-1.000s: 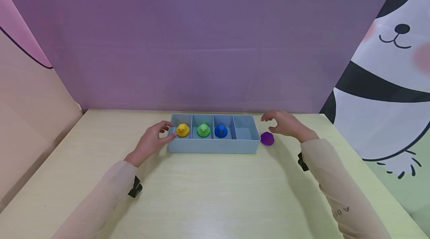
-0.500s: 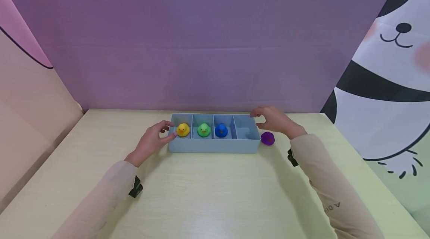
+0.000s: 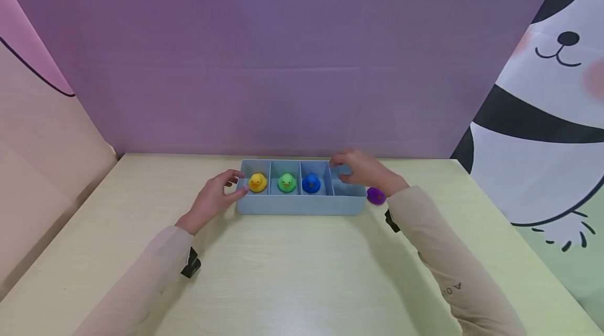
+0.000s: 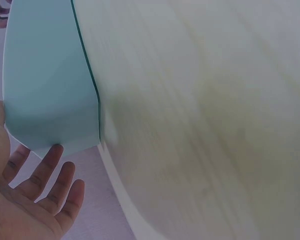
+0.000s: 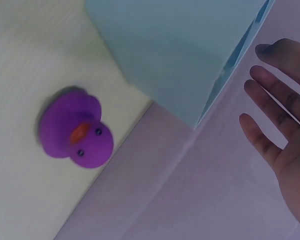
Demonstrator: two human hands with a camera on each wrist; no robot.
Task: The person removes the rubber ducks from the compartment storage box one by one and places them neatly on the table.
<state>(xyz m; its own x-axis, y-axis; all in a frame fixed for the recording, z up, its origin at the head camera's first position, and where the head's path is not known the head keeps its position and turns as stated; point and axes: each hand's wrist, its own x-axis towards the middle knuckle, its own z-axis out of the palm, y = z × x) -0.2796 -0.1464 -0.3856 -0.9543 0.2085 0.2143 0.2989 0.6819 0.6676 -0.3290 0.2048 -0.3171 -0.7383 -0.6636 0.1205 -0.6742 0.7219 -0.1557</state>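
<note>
Purple sheeting rises behind a pale wood-grained bench, with a black-and-white panda picture to the right. Near the bench's far edge stands a long light-blue box of four compartments, its long axis running left to right, roughly parallel with that edge. In its third compartment from the left sits a small blue toy duck. The relation that seems to matter most is that this duck lies just left of the right hand's grip, beyond one thin divider. The right hand is clearly the nearer; it hangs over the right-end compartment, thumb and fingers curved apart, holding nothing.

Farther left, a green toy duck sits in the second compartment and a yellow toy duck in the first. The left hand is at the box's left end, its grip unclosed, fingertips apparently touching the wall; how firmly they press cannot be told.

Outside the right end, just beside the box, a purple toy duck lies on the bench below the right wrist. Only a narrow strip of bench shows behind the box, while a broad stretch lies before it. Passage above the walls looks freest; a low sideways path from the right could meet the purple duck.
</note>
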